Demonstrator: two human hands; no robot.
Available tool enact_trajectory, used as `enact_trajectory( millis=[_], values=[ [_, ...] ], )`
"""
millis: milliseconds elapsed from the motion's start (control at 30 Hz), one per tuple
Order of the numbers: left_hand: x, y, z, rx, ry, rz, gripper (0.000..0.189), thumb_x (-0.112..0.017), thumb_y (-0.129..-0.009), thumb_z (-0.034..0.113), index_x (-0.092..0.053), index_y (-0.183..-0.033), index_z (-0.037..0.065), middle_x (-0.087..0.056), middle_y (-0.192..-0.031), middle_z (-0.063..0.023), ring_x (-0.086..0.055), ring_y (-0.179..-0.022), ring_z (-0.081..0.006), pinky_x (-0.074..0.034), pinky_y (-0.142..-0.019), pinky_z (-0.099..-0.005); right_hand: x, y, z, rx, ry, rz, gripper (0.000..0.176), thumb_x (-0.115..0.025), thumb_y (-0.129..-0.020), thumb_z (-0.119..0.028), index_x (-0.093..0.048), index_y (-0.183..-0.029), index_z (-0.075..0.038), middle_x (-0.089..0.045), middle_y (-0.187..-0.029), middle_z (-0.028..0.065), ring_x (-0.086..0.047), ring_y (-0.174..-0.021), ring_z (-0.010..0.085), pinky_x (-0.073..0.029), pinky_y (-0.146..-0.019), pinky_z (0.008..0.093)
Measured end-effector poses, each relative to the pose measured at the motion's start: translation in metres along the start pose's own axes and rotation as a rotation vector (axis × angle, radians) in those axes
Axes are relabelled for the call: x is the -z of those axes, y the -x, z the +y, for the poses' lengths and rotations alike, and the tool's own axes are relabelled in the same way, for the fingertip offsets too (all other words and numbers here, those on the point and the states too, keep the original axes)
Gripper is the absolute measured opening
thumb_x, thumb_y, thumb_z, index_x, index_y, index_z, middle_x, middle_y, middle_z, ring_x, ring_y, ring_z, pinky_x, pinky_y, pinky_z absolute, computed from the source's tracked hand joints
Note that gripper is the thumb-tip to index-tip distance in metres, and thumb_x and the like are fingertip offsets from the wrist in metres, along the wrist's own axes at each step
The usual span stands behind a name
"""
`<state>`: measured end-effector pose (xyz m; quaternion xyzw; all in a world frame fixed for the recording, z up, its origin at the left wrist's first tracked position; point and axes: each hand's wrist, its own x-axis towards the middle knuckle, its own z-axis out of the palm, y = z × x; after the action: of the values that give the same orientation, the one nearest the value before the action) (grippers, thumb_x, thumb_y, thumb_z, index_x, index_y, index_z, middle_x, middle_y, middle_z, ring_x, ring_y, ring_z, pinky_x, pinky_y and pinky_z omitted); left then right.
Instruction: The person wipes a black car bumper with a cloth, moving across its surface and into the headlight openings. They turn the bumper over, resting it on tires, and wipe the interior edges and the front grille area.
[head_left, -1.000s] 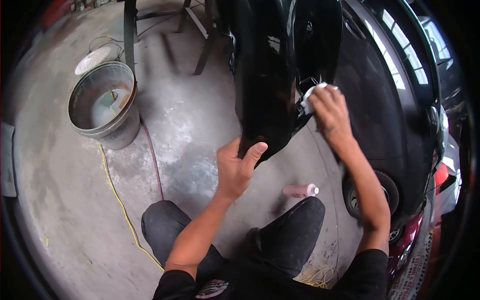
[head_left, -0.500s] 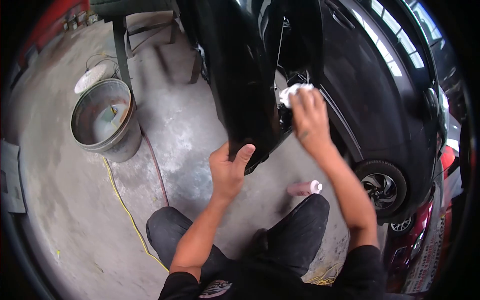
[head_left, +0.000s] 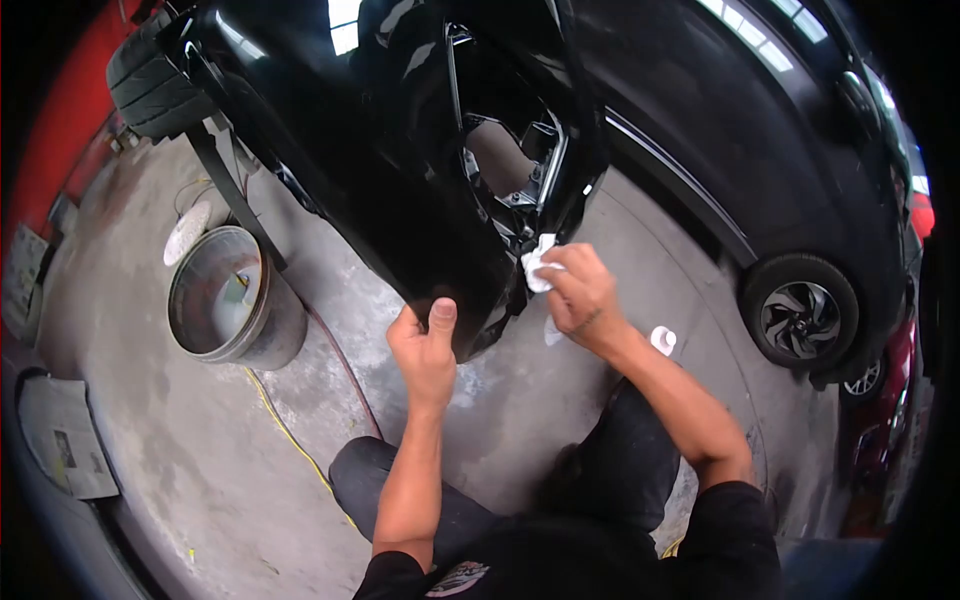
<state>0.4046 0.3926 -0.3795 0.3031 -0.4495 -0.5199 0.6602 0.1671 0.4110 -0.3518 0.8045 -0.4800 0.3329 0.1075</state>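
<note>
A glossy black car bumper (head_left: 340, 150) stretches toward me from the top of the view, with an opening in its right part. My left hand (head_left: 425, 350) is closed round its near end, thumb on top and fingers hidden underneath. A crumpled white cloth (head_left: 540, 268) is pinched in my right hand (head_left: 583, 290), right at the bumper's edge just below the opening. Beyond my right knee a bottle's white cap (head_left: 663, 340) shows, most of the bottle being hidden behind my arm and leg.
On the left stands a bucket (head_left: 285, 325) with cloudy liquid and something floating in it. A white disc (head_left: 187, 235) lies behind it. Hose and yellow cord (head_left: 285, 425) cross the concrete floor. A dark car (head_left: 690, 130) is parked close on the right.
My right hand has brought the cloth down along the bumper's edge toward its near end. The bumper appears tilted differently and more of its opening shows. My left hand keeps its grip.
</note>
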Motion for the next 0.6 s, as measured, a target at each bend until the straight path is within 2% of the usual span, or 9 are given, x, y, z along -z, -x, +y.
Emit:
enact_trajectory(
  millis=[33, 100, 200, 300, 433, 467, 500, 533, 600],
  values=[
    [0.001, -0.003, -0.002, -0.008, -0.008, 0.006, 0.037, -0.074, -0.102, 0.038, -0.072, -0.102, 0.001, -0.057, -0.082, 0.0072, -0.043, -0.074, -0.0042, -0.033, -0.067, -0.0228, 0.008, -0.016, -0.006, 0.007, -0.01, 0.005, 0.046, -0.065, -0.07, 0.007, -0.072, -0.116, 0.002, -0.065, -0.121, 0.0202, -0.066, -0.102, 0.0387, -0.057, -0.09, 0.044],
    [0.006, 0.002, -0.01, -0.019, -0.062, 0.006, 0.038, -0.074, -0.102, 0.038, -0.071, -0.105, 0.0, -0.062, -0.086, 0.0052, -0.049, -0.077, -0.0046, -0.038, -0.071, -0.0223, 0.021, -0.049, -0.027, -0.065, -0.027, 0.348, 0.044, -0.063, -0.077, 0.007, -0.069, -0.121, 0.003, -0.065, -0.125, 0.0214, -0.065, -0.108, 0.0405, -0.055, -0.093, 0.046],
    [-0.005, 0.003, -0.008, -0.009, 0.021, 0.071, 0.041, -0.075, -0.101, 0.039, -0.07, -0.096, -0.001, -0.059, -0.081, 0.0053, -0.047, -0.074, -0.004, -0.036, -0.066, -0.0217, -0.007, -0.076, -0.026, -0.069, -0.4, 0.195, 0.042, -0.056, -0.085, 0.009, -0.063, -0.126, 0.007, -0.062, -0.131, 0.0265, -0.061, -0.118, 0.0455, -0.05, -0.102, 0.0469],
    [0.002, -0.001, -0.011, 0.001, 0.038, 0.054, 0.041, -0.075, -0.101, 0.039, -0.071, -0.097, -0.001, -0.061, -0.083, 0.0044, -0.049, -0.074, -0.0045, -0.037, -0.067, -0.0219, -0.028, -0.058, -0.02, -0.008, -0.294, 0.258, 0.037, -0.06, -0.079, 0.008, -0.062, -0.115, 0.012, -0.062, -0.129, 0.026, -0.06, -0.116, 0.0453, -0.05, -0.103, 0.0475],
    [0.0, -0.001, -0.011, 0.024, 0.046, 0.067, 0.045, -0.076, -0.099, 0.043, -0.071, -0.104, -0.001, -0.065, -0.088, 0.0025, -0.053, -0.078, -0.0051, -0.04, -0.072, -0.0226, -0.033, 0.001, -0.021, -0.102, -0.066, 0.318, 0.04, -0.062, -0.075, 0.008, -0.066, -0.114, 0.009, -0.063, -0.125, 0.0247, -0.061, -0.114, 0.0441, -0.053, -0.099, 0.0461],
    [0.002, -0.001, -0.012, 0.02, 0.034, 0.06, 0.045, -0.076, -0.099, 0.043, -0.071, -0.104, -0.001, -0.065, -0.088, 0.0025, -0.053, -0.078, -0.0051, -0.04, -0.072, -0.0226, -0.033, 0.026, -0.017, -0.228, -0.104, 0.109, 0.041, -0.063, -0.075, 0.009, -0.068, -0.115, 0.007, -0.063, -0.124, 0.024, -0.062, -0.113, 0.0421, -0.054, -0.095, 0.046],
    [0.004, -0.001, -0.012, 0.014, 0.021, 0.045, 0.044, -0.075, -0.099, 0.044, -0.07, -0.105, 0.0, -0.068, -0.092, -0.0006, -0.059, -0.079, -0.009, -0.046, -0.073, -0.025, -0.029, 0.031, -0.017, -0.349, -0.145, -0.103, 0.042, -0.063, -0.075, 0.009, -0.069, -0.116, 0.005, -0.063, -0.123, 0.0233, -0.063, -0.113, 0.0402, -0.056, -0.092, 0.0459],
    [0.006, -0.002, -0.012, 0.006, 0.008, 0.037, 0.044, -0.075, -0.099, 0.045, -0.07, -0.106, 0.002, -0.071, -0.096, -0.0037, -0.065, -0.081, -0.0128, -0.052, -0.074, -0.0275, -0.027, 0.031, -0.014, -0.348, -0.158, -0.097, 0.042, -0.063, -0.075, 0.009, -0.069, -0.116, 0.005, -0.063, -0.123, 0.0233, -0.063, -0.113, 0.0402, -0.056, -0.092, 0.0459],
    [0.007, 0.0, -0.014, 0.03, -0.007, 0.037, 0.047, -0.074, -0.099, 0.047, -0.069, -0.104, 0.001, -0.069, -0.094, -0.0019, -0.062, -0.082, -0.0108, -0.049, -0.076, -0.0263, -0.012, 0.024, -0.011, -0.463, -0.281, 0.249, 0.044, -0.066, -0.078, 0.007, -0.071, -0.121, 0.001, -0.063, -0.125, 0.0219, -0.064, -0.114, 0.0358, -0.058, -0.087, 0.0453]
  ],
)
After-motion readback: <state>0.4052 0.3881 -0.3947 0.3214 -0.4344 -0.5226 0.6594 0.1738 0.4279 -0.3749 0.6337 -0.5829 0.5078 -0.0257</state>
